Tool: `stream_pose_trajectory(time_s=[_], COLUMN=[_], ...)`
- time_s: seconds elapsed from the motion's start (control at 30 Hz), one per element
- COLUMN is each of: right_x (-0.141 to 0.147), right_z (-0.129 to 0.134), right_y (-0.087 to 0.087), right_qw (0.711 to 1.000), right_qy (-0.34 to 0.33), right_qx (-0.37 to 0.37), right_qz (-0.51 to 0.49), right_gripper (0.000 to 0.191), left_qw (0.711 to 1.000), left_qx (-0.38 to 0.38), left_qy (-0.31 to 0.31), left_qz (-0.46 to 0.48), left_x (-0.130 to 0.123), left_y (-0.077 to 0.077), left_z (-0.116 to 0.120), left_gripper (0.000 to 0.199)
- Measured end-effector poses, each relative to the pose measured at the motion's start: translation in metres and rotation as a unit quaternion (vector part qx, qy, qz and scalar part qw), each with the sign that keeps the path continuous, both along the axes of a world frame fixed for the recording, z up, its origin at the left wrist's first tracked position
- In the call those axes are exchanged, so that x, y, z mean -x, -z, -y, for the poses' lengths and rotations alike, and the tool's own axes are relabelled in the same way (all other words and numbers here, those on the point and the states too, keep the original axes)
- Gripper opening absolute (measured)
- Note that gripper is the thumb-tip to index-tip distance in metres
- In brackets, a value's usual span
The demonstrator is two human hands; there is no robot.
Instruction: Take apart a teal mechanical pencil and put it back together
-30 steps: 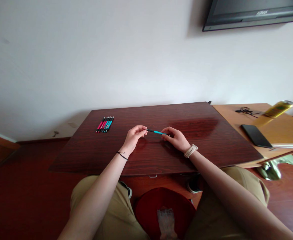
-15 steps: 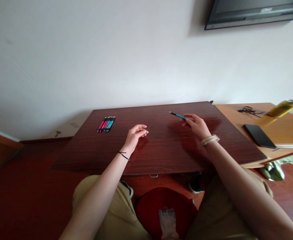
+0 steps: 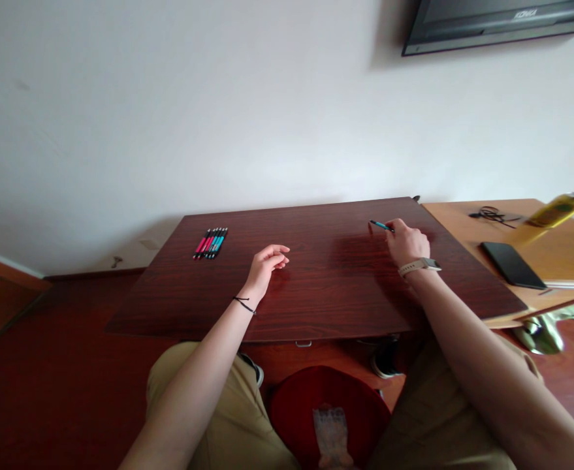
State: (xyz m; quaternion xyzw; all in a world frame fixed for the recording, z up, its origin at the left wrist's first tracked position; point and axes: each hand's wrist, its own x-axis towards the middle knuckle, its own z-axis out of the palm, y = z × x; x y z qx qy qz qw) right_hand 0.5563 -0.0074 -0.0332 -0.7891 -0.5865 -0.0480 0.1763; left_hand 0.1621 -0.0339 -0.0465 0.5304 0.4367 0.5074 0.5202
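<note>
A blue pen (image 3: pixel 381 226) with a black tip end is pinched in my right hand (image 3: pixel 409 243), low over the right part of the dark wooden table (image 3: pixel 316 294). Its tip points left, and my fingers hide the other end. My left hand (image 3: pixel 266 262) hovers around the table's middle, fingers loosely bent and slightly apart, with nothing visible in it. On the left side of the table lies a neat row of pens: pink pens (image 3: pixel 204 244) on the left, blue pens (image 3: pixel 217 244) on the right.
A lighter wooden table (image 3: pixel 556 251) adjoins on the right, carrying a black phone (image 3: pixel 512 264), a black cable (image 3: pixel 492 214) and a yellow can (image 3: pixel 556 215). A red stool (image 3: pixel 287 418) with a clear plastic packet (image 3: pixel 330 431) is between my legs. A television (image 3: pixel 502 26) hangs on the wall.
My right hand has moved right with the blue pen and turned palm down, lowering the pen towards the table. My left hand and the row of pens have stayed in place.
</note>
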Motion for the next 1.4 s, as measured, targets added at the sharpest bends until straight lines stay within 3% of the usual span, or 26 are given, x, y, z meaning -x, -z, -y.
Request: stream_pose_trajectory(time_s=[0.27,0.43,0.57,0.8,1.4], right_x=[0.01,0.012,0.009,0.001,-0.066], right_z=[-0.003,-0.003,-0.006,-0.014,-0.02], right_y=[0.011,0.017,0.021,0.024,0.037], right_qw=[0.998,0.994,0.991,0.994,0.995], right_qy=[-0.044,-0.112,-0.125,-0.063,0.023], right_qx=[0.047,0.008,-0.008,0.0,-0.018], right_qz=[0.018,-0.002,-0.049,-0.091,-0.094], right_gripper=[0.034,0.033,0.033,0.021,0.027], left_qw=[1.0,0.999,0.999,0.999,0.998], left_qx=[-0.004,-0.014,-0.019,-0.026,-0.027], left_qy=[-0.003,0.002,0.002,0.0,-0.001], left_qz=[-0.009,-0.03,-0.039,-0.046,-0.051], left_x=[-0.003,-0.005,-0.005,-0.005,0.001], left_y=[-0.005,-0.008,-0.007,-0.006,-0.004], left_z=[0.002,0.004,0.005,0.005,0.004], left_gripper=[0.025,0.023,0.023,0.022,0.022])
